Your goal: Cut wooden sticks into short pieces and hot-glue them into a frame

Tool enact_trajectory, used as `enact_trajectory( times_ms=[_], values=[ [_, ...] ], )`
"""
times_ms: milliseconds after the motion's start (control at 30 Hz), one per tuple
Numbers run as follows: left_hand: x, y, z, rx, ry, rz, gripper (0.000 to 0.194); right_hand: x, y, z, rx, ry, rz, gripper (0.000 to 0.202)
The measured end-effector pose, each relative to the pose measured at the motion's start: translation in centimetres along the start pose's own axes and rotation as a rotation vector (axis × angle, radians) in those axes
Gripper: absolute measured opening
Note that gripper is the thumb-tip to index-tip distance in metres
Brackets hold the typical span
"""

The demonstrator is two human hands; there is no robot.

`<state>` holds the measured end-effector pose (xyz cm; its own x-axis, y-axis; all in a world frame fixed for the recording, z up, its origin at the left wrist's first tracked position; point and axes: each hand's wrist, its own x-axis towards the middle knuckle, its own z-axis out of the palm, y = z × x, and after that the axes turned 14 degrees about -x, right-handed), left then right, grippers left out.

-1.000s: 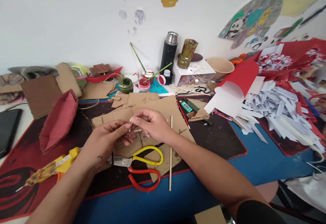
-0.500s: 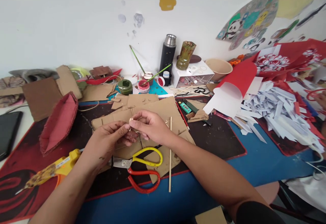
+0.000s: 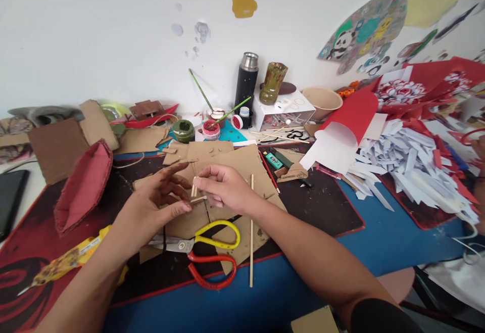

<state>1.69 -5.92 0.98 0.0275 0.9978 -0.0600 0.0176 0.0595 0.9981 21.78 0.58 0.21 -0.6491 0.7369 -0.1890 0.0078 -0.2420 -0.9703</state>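
My right hand pinches short pale wooden sticks upright between thumb and fingertips. Just left of it, my left hand has its thumb and fingers spread apart; another short stick lies near its thumb tip, between the two hands. Beneath both hands are cut cardboard pieces. Scissors with one yellow and one red handle lie open just below the hands. A long wooden stick rests to their right. The yellow glue gun is partly hidden behind my left forearm.
A red cardboard boat shape stands at left. Paint jars, a black flask and a white box line the wall. Paper strips are heaped at right, near another person's hand.
My left hand has moved away from my right fingertips and its fingers have spread. The short sticks now show between the hands. The view has shifted slightly.
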Motion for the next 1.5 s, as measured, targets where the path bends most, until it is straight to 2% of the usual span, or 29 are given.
enact_trajectory(
  times_ms=[67, 200, 467, 667, 933, 1167, 1333, 1500],
  values=[
    [-0.2, 0.4, 0.0, 0.119, 0.010, 0.063, 0.084, 0.0, 0.0, 0.0, -0.004, -0.016, 0.026, 0.051],
    [-0.2, 0.7, 0.5, 0.285, -0.024, 0.141, 0.059, 0.0, 0.1, 0.1, -0.021, -0.054, 0.056, 0.052],
    [-0.2, 0.4, 0.2, 0.364, -0.045, 0.235, 0.035, -0.2, 0.1, 0.1, -0.015, -0.049, 0.052, 0.048],
    [-0.3, 0.4, 0.3, 0.360, 0.032, 0.220, 0.032, -0.1, 0.6, 0.0, -0.035, -0.084, 0.030, 0.052],
    [-0.5, 0.3, 0.1, 0.391, 0.106, 0.287, 0.033, -0.1, 0.6, 0.2, -0.012, -0.116, 0.030, 0.046],
    [-0.5, 0.2, 0.3, 0.446, 0.108, 0.332, 0.035, 0.0, 0.9, 0.2, -0.016, -0.118, 0.032, 0.033],
    [-0.4, -0.5, -0.1, 0.481, 0.074, 0.351, 0.038, -0.1, 0.2, 0.4, -0.012, -0.094, 0.083, 0.027],
    [-0.3, -0.8, -0.3, 0.520, -0.007, 0.306, 0.062, -0.3, -0.4, 0.6, 0.005, -0.058, 0.094, 0.033]
  ],
)
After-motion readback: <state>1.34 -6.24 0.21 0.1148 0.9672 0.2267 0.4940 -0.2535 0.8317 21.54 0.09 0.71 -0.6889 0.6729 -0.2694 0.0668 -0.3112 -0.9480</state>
